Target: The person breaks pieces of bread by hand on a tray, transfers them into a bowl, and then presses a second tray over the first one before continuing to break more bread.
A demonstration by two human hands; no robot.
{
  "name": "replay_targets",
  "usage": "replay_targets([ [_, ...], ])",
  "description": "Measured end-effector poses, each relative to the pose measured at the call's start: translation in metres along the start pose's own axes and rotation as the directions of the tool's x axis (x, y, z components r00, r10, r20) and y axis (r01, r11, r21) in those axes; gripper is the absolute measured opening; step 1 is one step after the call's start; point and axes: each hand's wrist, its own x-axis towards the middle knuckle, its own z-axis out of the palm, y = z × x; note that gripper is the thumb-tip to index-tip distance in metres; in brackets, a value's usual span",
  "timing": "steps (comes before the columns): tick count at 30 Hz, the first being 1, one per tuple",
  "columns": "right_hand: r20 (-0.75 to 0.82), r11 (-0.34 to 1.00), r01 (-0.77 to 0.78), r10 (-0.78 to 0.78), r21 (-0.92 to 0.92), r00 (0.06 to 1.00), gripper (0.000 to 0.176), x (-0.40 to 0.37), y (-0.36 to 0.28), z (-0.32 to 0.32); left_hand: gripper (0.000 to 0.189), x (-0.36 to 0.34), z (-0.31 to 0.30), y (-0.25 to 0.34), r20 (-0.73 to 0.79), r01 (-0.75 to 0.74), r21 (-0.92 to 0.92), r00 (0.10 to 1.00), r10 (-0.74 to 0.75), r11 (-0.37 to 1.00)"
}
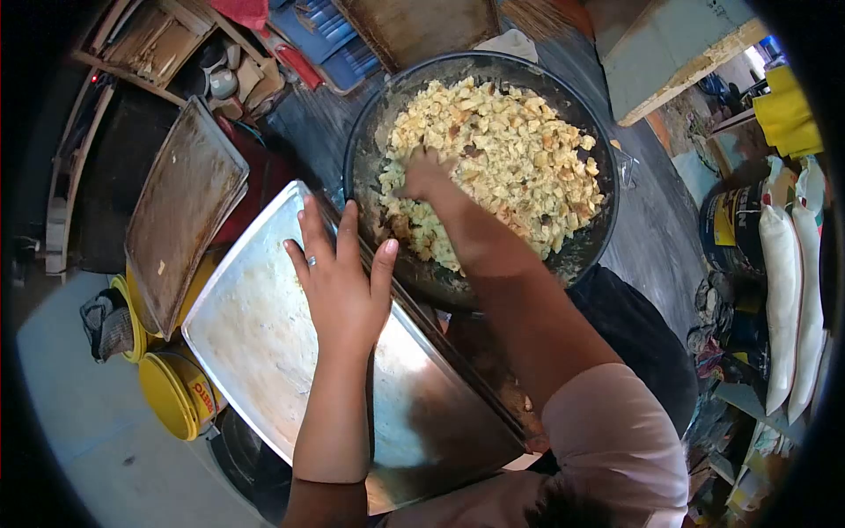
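A large dark round basin (607, 189) holds a heap of bread cubes (506, 145), pale yellow with some brown pieces. My right hand (427, 176) reaches into the left part of the heap; its fingers look spread, with their tips partly sunk among the cubes. At the left, my left hand (343, 277) lies on a shiny metal baking tray (255, 326), fingers apart and a ring on one of them. The tray leans at a slant against the basin's lower left side, and darker tray edges show beneath it.
Worn baking trays (180, 211) stand at the left above yellow buckets (180, 396). Another browned tray (418, 26) lies behind the basin beside a blue crate (326, 40). Long white filled bags (782, 299) hang at the right. A wooden panel (682, 57) juts in at upper right.
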Motion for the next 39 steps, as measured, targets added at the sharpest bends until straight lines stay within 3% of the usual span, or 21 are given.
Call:
replay_targets([
  [5, 0.047, 0.974, 0.053, -0.043, -0.221, 0.998, 0.073, 0.002, 0.020, 0.069, 0.059, 0.001, -0.001, 0.000, 0.012, 0.007, -0.014, 1.000, -0.006, 1.000],
  [7, 0.255, 0.927, 0.226, -0.150, -0.299, 0.955, 0.078, -0.023, 0.040, 0.068, 0.057, 0.000, -0.001, 0.000, 0.007, 0.018, -0.024, 1.000, -0.018, 1.000],
  [9, 0.301, 0.964, 0.211, -0.156, -0.161, 0.941, 0.080, -0.033, 0.074, 0.100, 0.055, 0.001, 0.000, 0.001, -0.014, 0.023, -0.034, 1.000, -0.023, 0.999],
  [11, 0.440, 0.931, 0.327, -0.228, -0.164, 0.869, 0.074, -0.033, 0.109, 0.106, 0.055, 0.000, 0.002, -0.001, -0.014, 0.020, -0.023, 1.000, -0.020, 1.000],
  [13, 0.449, 0.905, 0.416, -0.411, 0.094, 0.793, 0.077, -0.041, 0.137, 0.076, 0.056, 0.001, 0.002, 0.000, -0.025, 0.028, -0.031, 0.999, -0.029, 0.999],
  [14, 0.392, 0.921, 0.218, -0.340, 0.323, 0.855, 0.077, -0.065, 0.135, 0.026, 0.058, 0.001, 0.003, -0.001, -0.028, 0.015, -0.025, 0.999, -0.016, 1.000],
  [15, 0.361, 0.842, 0.012, -0.244, 0.539, 0.900, 0.077, -0.088, 0.133, -0.019, 0.061, 0.000, 0.004, -0.002, -0.024, 0.001, -0.019, 1.000, -0.002, 1.000],
  [17, 0.062, 0.791, -0.047, 0.011, 0.610, 0.998, 0.088, -0.056, 0.191, -0.001, 0.061, 0.000, 0.005, -0.002, -0.017, 0.006, -0.019, 1.000, -0.006, 1.000],
  [18, 0.065, 0.791, -0.050, 0.013, 0.610, 0.998, 0.088, -0.054, 0.193, 0.007, 0.060, 0.001, 0.005, -0.002, -0.021, 0.001, -0.007, 1.000, -0.001, 1.000],
  [20, -0.017, 0.852, -0.384, 0.417, 0.356, 0.909, 0.104, -0.056, 0.199, 0.022, 0.060, 0.000, 0.005, 0.000, -0.020, -0.009, 0.001, 1.000, 0.009, 1.000],
  [22, 0.114, 0.845, -0.497, 0.484, 0.196, 0.868, 0.118, -0.044, 0.182, 0.054, 0.058, 0.001, 0.005, 0.001, 0.005, 0.023, 0.004, 1.000, -0.023, 1.000],
  [24, 0.225, 0.862, -0.494, 0.463, 0.110, 0.857, 0.120, -0.050, 0.144, 0.054, 0.058, 0.002, 0.005, 0.001, 0.004, 0.020, 0.015, 1.000, -0.020, 1.000],
  [26, 0.264, 0.945, -0.324, 0.323, -0.041, 0.909, 0.121, -0.020, 0.161, 0.110, 0.057, 0.002, 0.006, 0.001, 0.012, 0.013, 0.024, 1.000, -0.013, 1.000],
  [27, 0.265, 0.944, -0.328, 0.328, -0.044, 0.907, 0.121, -0.021, 0.158, 0.124, 0.057, 0.002, 0.005, 0.001, 0.009, 0.012, 0.020, 1.000, -0.012, 1.000],
  [29, 0.336, 0.984, -0.174, 0.148, 0.049, 0.930, 0.119, -0.038, 0.141, 0.149, 0.057, 0.002, 0.006, 0.001, 0.003, 0.017, 0.012, 1.000, -0.017, 1.000],
  [30, 0.336, 0.984, -0.172, 0.146, 0.047, 0.931, 0.119, -0.056, 0.123, 0.139, 0.057, 0.002, 0.006, 0.001, 0.001, 0.014, 0.023, 1.000, -0.014, 1.000],
  [32, 0.200, 0.943, -0.328, 0.312, 0.050, 0.929, 0.097, -0.103, 0.073, 0.088, 0.057, 0.001, 0.007, 0.000, 0.007, 0.010, 0.039, 1.000, -0.010, 0.999],
  [33, 0.204, 0.943, -0.328, 0.311, 0.053, 0.928, 0.097, -0.099, 0.071, 0.091, 0.057, 0.001, 0.007, 0.000, -0.005, 0.007, 0.027, 1.000, -0.007, 1.000],
  [36, 0.076, 0.909, -0.418, 0.417, -0.004, 0.906, 0.054, -0.088, 0.067, 0.097, 0.057, 0.001, 0.006, 0.001, -0.009, 0.005, 0.018, 1.000, -0.005, 1.000],
  [39, 0.050, 0.922, -0.386, 0.384, 0.036, 0.922, 0.049, -0.078, 0.077, 0.106, 0.057, 0.000, 0.006, -0.001, -0.004, 0.010, 0.015, 1.000, -0.010, 1.000],
])
